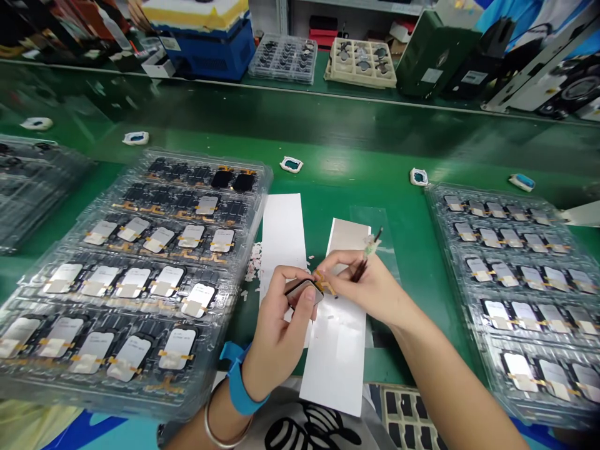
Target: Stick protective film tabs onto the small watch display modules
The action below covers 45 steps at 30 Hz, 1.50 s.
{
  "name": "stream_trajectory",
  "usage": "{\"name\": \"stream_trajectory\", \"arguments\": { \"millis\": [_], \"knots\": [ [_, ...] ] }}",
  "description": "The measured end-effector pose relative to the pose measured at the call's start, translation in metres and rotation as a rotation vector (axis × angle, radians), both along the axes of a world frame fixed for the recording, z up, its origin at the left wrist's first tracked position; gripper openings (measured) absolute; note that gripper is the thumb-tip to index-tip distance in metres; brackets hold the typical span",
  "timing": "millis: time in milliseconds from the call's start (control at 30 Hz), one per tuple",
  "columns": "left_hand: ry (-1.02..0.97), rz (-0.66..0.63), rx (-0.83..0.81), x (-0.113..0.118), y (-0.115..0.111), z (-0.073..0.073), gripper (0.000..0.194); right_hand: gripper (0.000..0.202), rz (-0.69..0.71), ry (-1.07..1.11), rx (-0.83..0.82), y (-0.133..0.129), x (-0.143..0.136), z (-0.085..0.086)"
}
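My left hand (288,319) grips a small screen module (305,292) with a grey back and dark rim, thumb on its face. An orange flex cable (325,283) runs from the module's far right corner to the fingertips of my right hand (363,281). That hand is closed around dark tweezers (360,270), whose upper end has clear tape wrapped on it. Whether the fingertips pinch the cable or only touch it, I cannot tell. Beneath both hands lie a white strip (335,369) and a second white strip (284,225).
A clear tray (206,362) of screen modules sits at left, and another tray (478,350) at right. Pale scraps (254,265) lie beside the left strip. Several small white-rimmed pieces, one (291,164) central, line the back. A shelf holds a blue box (206,53).
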<state>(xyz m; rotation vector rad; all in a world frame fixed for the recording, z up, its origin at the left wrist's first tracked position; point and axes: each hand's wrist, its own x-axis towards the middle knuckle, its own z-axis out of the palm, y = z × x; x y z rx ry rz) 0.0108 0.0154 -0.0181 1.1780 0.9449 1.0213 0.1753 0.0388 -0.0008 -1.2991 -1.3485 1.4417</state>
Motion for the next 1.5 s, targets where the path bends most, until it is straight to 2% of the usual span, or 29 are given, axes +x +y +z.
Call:
{"name": "stream_trajectory", "arguments": {
  "millis": [200, 300, 500, 800, 967, 1100, 1300, 1500],
  "knots": [
    [0.031, -0.011, -0.022, 0.0, -0.001, -0.002, 0.016, 0.028, 0.018, 0.129, -0.082, -0.008, 0.004, 0.003],
    [0.054, -0.03, -0.002, 0.0, -0.002, -0.003, 0.015, 0.028, -0.005, 0.114, -0.077, -0.009, 0.004, 0.001],
    [0.013, -0.075, -0.075, -0.003, -0.004, -0.005, 0.013, 0.03, -0.068, 0.046, -0.073, -0.012, 0.002, 0.004],
    [0.036, -0.119, 0.027, -0.007, -0.005, -0.006, 0.019, 0.026, -0.079, 0.066, -0.093, -0.014, 0.002, 0.005],
    [0.049, -0.101, -0.021, -0.005, -0.006, -0.007, 0.015, 0.021, -0.084, 0.067, -0.074, -0.015, -0.001, 0.003],
    [-0.018, -0.092, -0.078, -0.003, -0.005, -0.007, 0.011, 0.02, -0.094, 0.03, -0.034, -0.016, -0.004, 0.003],
    [-0.017, -0.076, -0.121, 0.0, -0.003, -0.004, 0.014, 0.018, -0.096, -0.014, 0.052, -0.017, -0.005, 0.002],
    [-0.002, -0.065, -0.137, 0.0, -0.003, -0.003, 0.016, 0.019, -0.103, -0.016, 0.062, -0.017, -0.005, 0.003]
  ]
}}
